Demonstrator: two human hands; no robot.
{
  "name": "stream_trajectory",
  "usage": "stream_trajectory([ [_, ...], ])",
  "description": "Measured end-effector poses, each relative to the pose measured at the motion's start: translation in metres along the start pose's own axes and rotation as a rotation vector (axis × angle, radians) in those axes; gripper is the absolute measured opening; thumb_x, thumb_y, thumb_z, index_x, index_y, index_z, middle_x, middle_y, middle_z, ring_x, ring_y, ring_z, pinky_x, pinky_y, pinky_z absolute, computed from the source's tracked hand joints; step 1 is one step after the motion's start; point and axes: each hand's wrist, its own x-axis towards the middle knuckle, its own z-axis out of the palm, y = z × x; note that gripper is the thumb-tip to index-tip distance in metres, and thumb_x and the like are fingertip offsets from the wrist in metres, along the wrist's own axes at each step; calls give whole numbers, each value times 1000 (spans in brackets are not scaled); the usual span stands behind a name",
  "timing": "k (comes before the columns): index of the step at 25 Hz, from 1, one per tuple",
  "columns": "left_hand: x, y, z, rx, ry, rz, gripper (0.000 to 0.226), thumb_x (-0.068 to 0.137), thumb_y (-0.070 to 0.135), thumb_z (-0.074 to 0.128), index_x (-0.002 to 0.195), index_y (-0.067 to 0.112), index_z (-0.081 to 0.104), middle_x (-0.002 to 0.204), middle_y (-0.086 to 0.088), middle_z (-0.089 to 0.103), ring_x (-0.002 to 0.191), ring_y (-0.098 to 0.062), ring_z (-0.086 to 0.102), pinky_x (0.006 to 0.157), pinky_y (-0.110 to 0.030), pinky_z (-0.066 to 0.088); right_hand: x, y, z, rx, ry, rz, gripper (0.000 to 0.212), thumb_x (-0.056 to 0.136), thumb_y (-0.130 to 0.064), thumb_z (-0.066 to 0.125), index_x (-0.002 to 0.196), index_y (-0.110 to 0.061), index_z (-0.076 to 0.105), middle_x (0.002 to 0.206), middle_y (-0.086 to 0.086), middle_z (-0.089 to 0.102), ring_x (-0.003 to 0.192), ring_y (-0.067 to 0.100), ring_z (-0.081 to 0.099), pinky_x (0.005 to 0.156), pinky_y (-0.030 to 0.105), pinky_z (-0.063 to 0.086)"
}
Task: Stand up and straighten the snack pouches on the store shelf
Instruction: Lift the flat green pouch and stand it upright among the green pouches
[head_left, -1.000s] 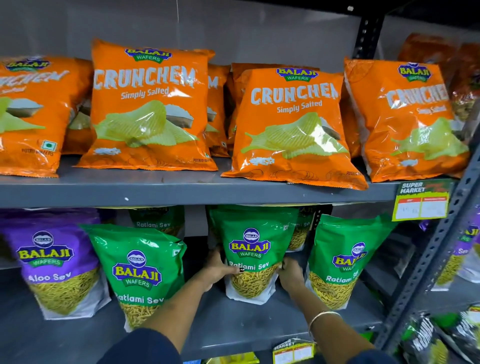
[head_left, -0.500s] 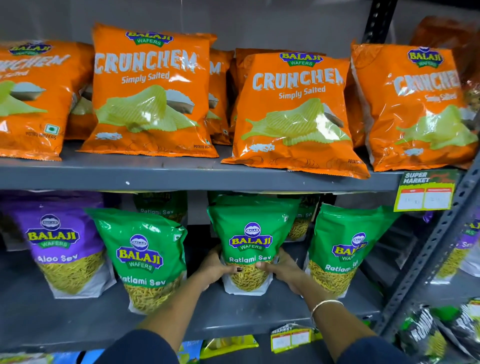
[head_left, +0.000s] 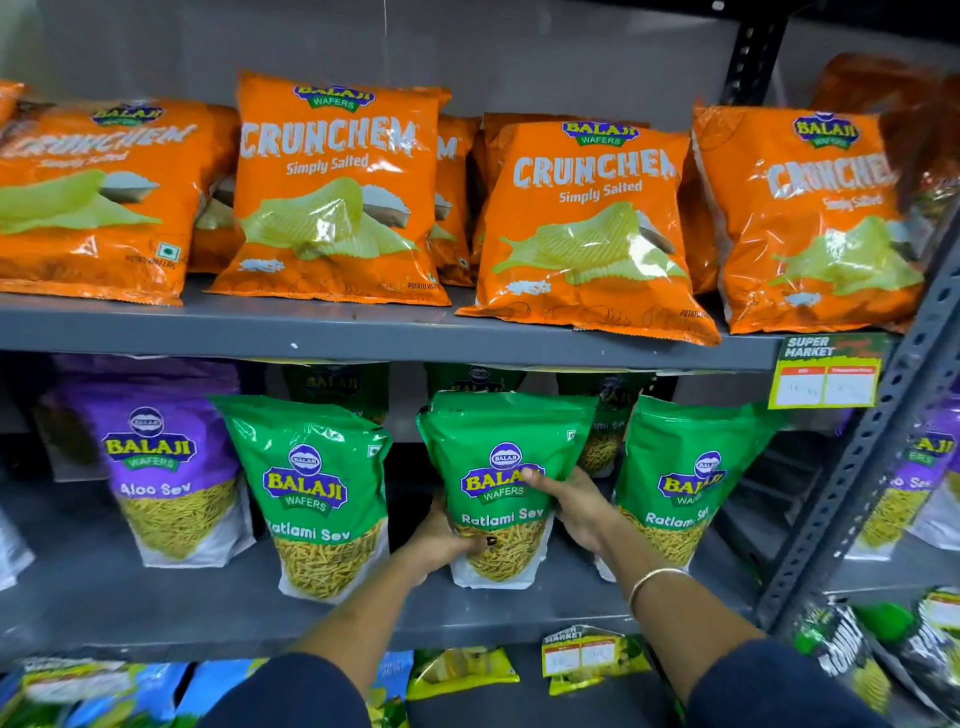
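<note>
A green Ratlami Sev pouch (head_left: 501, 441) stands upright in the middle of the lower grey shelf (head_left: 156, 613). My left hand (head_left: 441, 535) grips its lower left side. On its right side my right hand (head_left: 569, 504) holds it, fingers across the logo. Two more green Ratlami Sev pouches flank it, one on the left (head_left: 311, 493) and one on the right (head_left: 680, 467), both upright. A purple Aloo Sev pouch (head_left: 166, 467) stands further left. More green pouches stand behind, mostly hidden.
Orange Crunchem chip bags (head_left: 332, 197) lean along the upper shelf (head_left: 363, 338). A price tag (head_left: 826, 371) hangs at its right end, beside a perforated metal upright (head_left: 883, 467). Another price tag (head_left: 582, 654) and more packets sit below the lower shelf.
Both hands have closed in on the middle green pouch. My right hand slid up its right side onto the logo. The camera view tilted down a little.
</note>
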Motion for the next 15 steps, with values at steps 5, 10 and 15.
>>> stream_trajectory([
  [5,5,-3,-3,-8,16,-3,101,66,1,78,144,10,15,143,-17,46,132,-30,44,112,-49,35,1,-26,5,107,81,-31,18,80,0,63,95,-11,63,108,11,66,86,20,64,80,33,53],
  [10,8,-8,3,32,14,-29,101,64,-1,80,142,11,18,138,-15,51,128,-29,48,108,-44,41,-18,13,-9,-289,-96,137,53,77,-2,68,122,-14,44,116,4,58,112,21,52,80,23,45],
  [15,12,-14,16,127,99,32,94,58,11,85,135,12,31,128,-11,60,119,-27,56,100,-39,48,-14,31,-25,-325,-21,241,55,76,-14,72,123,-19,42,122,4,54,120,27,47,98,41,40],
])
